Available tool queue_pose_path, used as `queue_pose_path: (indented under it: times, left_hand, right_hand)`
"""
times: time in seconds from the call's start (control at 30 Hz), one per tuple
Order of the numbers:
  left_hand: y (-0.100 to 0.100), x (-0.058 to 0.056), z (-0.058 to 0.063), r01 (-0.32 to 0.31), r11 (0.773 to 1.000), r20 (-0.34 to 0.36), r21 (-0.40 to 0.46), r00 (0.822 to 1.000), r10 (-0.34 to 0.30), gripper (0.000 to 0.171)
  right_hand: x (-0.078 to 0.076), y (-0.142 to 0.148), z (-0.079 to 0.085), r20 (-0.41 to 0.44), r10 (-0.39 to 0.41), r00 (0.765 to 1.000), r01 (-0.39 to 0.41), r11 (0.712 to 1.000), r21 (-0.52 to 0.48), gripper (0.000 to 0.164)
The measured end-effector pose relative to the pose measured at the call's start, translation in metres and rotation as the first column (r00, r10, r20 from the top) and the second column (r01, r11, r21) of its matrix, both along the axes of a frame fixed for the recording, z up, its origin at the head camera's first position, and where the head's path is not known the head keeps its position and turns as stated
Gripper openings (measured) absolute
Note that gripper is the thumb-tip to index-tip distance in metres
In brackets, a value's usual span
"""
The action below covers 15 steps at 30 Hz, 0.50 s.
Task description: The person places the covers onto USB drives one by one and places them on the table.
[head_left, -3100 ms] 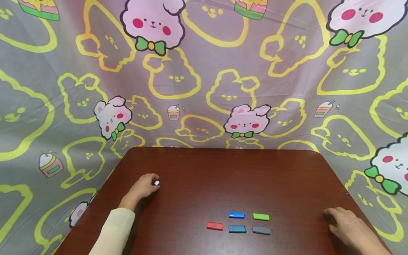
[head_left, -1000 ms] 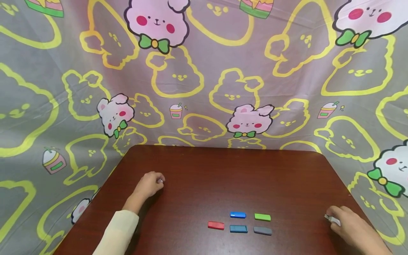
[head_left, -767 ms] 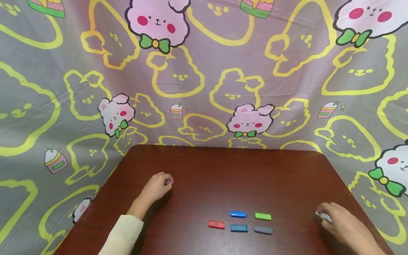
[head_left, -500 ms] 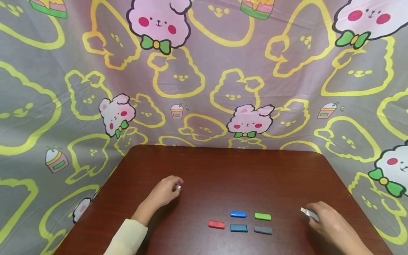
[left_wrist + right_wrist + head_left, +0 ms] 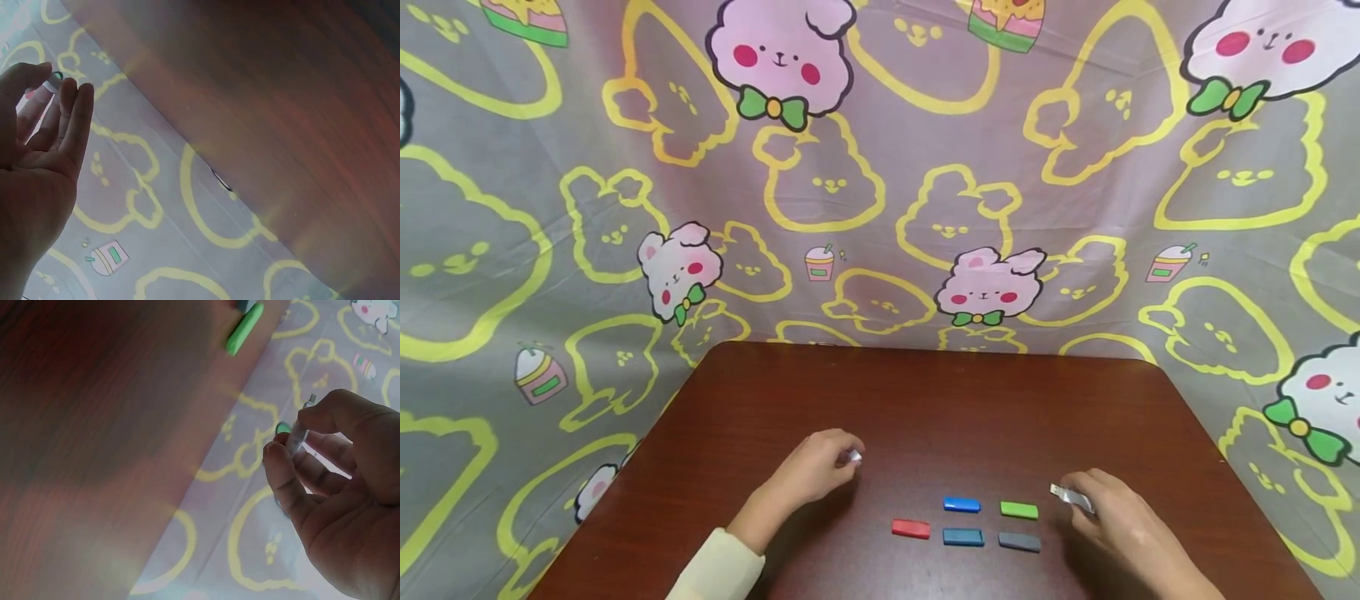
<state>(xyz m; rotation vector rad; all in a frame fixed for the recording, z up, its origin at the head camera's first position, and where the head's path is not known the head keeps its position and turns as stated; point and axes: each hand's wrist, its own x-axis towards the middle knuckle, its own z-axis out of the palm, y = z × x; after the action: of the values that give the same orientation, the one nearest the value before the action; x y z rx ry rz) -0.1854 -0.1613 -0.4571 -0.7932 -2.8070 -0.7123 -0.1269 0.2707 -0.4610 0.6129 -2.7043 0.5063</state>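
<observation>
My right hand (image 5: 1116, 510) pinches a USB flash drive (image 5: 1075, 498) with a whitish, see-through body, its metal plug pointing left. In the right wrist view, thumb and fingers grip the drive (image 5: 299, 434) along its body. My left hand (image 5: 820, 468) pinches a small white cap-like piece (image 5: 854, 456), mostly covered by the fingers; the left wrist view shows this piece (image 5: 54, 82) between thumb and fingertips. Between the hands, nearer me, lie small oblong pieces: blue (image 5: 962, 505), green (image 5: 1018, 510), red (image 5: 911, 529), teal (image 5: 962, 537) and grey (image 5: 1019, 542).
The dark brown table (image 5: 925, 400) has rounded far corners. A grey cloth (image 5: 880, 208) with yellow outlines and pink rabbit prints hangs behind it and on both sides.
Both hands have moved inward towards each other, the left going right with its white piece, the right going left with the flash drive. The coloured pieces stay put.
</observation>
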Motion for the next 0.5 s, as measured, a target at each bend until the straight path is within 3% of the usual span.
queue_pose_path:
  times: [0.13, 0.23, 0.5]
  left_hand:
    - [0.01, 0.003, -0.001, 0.009, 1.0, 0.022, 0.016, 1.0, -0.01, 0.022]
    - [0.017, 0.005, -0.002, 0.022, 1.0, 0.032, 0.018, 0.999, -0.023, 0.019]
    - [0.035, 0.01, -0.003, 0.091, 0.996, 0.05, 0.01, 0.995, -0.091, 0.017]
  right_hand:
    - [0.001, -0.019, 0.005, 0.102, -0.041, 0.994, 0.042, 0.999, -0.006, 0.029]
    - [0.0, -0.033, 0.005, 0.111, -0.039, 0.993, 0.042, 0.999, -0.026, 0.024]
    - [-0.002, -0.068, 0.005, -0.053, 0.123, 0.991, -0.125, 0.992, -0.032, 0.027]
